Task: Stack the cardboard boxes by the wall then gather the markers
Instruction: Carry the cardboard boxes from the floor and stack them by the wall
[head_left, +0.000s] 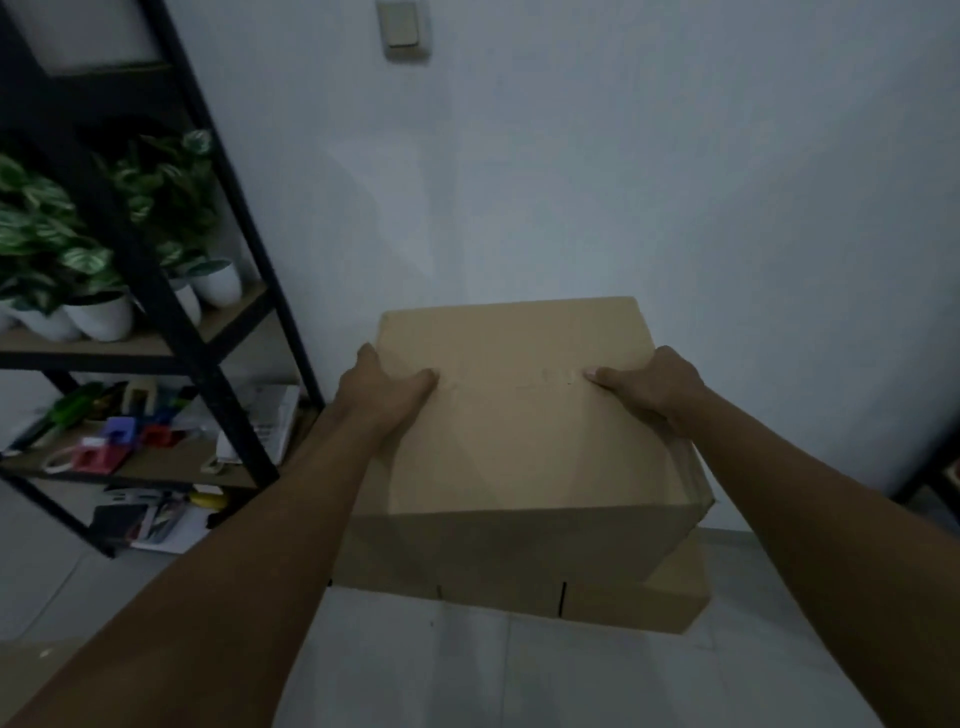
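Observation:
A closed brown cardboard box (519, 441) is in the middle of the view, close to the white wall (623, 182). It sits on top of a second, flatter cardboard box (639, 603) on the floor. My left hand (387, 387) grips the upper box at its left edge, thumb on the lid. My right hand (649, 387) grips its right edge the same way. Another bit of cardboard (36, 670) shows at the bottom left corner. No markers can be made out for sure.
A black metal shelf rack (171, 312) stands at the left, with potted plants (98, 249) in white pots above and small coloured items (114, 441) below. Grey tiled floor (467, 675) lies in front. A light switch (402, 26) is on the wall.

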